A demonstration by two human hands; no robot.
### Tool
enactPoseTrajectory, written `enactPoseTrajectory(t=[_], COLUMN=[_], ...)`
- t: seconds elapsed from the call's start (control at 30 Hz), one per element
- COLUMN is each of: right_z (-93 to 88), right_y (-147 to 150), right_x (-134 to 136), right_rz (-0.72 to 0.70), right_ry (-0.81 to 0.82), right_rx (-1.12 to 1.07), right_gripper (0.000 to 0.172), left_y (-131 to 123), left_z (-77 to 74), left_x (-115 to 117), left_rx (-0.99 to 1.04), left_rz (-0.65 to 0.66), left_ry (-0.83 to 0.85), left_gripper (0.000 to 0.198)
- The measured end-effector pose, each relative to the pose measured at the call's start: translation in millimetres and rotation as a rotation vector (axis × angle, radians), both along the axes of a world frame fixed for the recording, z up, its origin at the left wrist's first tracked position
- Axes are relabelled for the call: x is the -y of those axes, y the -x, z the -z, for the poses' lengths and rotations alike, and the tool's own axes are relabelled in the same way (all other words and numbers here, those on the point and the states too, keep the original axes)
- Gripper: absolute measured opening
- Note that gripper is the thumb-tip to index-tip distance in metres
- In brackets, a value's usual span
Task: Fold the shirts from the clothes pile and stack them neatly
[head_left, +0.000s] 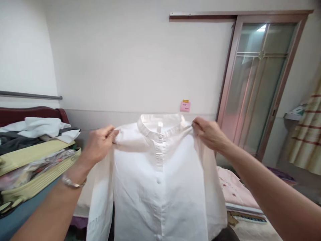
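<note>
A white button-up shirt [140, 187] with a band collar hangs upright in front of me, its buttoned front facing me. My left hand [101, 142] is closed on the shoulder at the left of the view, thumb and fingers pinching the cloth. At the opposite shoulder my right hand [207, 132] grips the fabric the same way. Both sleeves drop down at the sides, and the lower hem runs out of the picture. Some blur softens the left hand.
On the left, an open yellow suitcase [37, 150] is stuffed with items, with white and dark clothes [45, 127] on top. Folded pink bedding [235, 187] lies behind the shirt on the right. A sliding glass door [260, 87] and a curtain [307, 134] stand further right.
</note>
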State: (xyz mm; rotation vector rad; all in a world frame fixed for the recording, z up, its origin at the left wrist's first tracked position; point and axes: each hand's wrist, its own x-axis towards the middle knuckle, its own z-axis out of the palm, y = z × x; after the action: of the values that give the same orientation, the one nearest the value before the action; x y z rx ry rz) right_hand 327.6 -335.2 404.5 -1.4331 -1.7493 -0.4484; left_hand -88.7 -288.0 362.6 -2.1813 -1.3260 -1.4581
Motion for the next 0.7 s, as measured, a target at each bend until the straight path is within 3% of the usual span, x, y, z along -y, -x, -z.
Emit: enactPoseTrajectory(t=[0.1, 0.17, 0.23, 0.37, 0.43, 0.47, 0.5, 0.57, 0.63, 0.7], right_z=[31.3, 34.4, 19.4, -33.0, -44.5, -42.1, -33.5, 1.9, 56.6, 122.4], right_y=[-7.8, -9.0, -9.0, -14.3, -20.3, -23.3, -26.2, -30.7, -33.3, -34.0], right_x=[-61.9, -99.4, -130.6, -167.5, -170.8, -169.0, -165.6, -156.7, -150.3, -149.6], right_rz=[0.097, 0.138, 0.158, 0.189, 0.149, 0.118, 0.09, 0.054, 0.016, -0.055], right_ry=[0.193, 0.201, 0.15, -0.066, -0.267, -0.357, -0.416, -0.412, -0.307, -0.167], right_rx=[0.078, 0.098, 0.097, 0.06, 0.045, 0.042, 0.041, 0.056, 0.103, 0.189], right_gripper=[0.019, 0.018, 0.017, 0.022, 0.019, 0.017, 0.017, 0.016, 0.017, 0.02], left_y=[-9.9, -20.7, -31.8, -45.8, -46.7, -45.6, -43.6, -38.0, -32.2, -29.3], left_z=[34.8, 41.3, 27.6, -26.5, -38.0, -35.0, -25.5, 10.6, 62.8, 120.5], left_x=[-82.2, -127.7, -160.0, -190.5, -193.5, -192.7, -190.9, -186.2, -183.3, -185.0], left_rx=[-0.138, -0.174, -0.172, -0.119, -0.09, -0.084, -0.089, -0.131, -0.196, -0.266], left_rz=[-0.038, -0.083, -0.13, -0.133, -0.085, -0.061, -0.043, -0.036, -0.052, -0.07], left_ry=[0.151, 0.156, 0.093, -0.133, -0.228, -0.254, -0.262, -0.224, -0.13, 0.02], left_gripper=[0.03, 0.03, 0.029, 0.027, 0.029, 0.031, 0.033, 0.036, 0.037, 0.035])
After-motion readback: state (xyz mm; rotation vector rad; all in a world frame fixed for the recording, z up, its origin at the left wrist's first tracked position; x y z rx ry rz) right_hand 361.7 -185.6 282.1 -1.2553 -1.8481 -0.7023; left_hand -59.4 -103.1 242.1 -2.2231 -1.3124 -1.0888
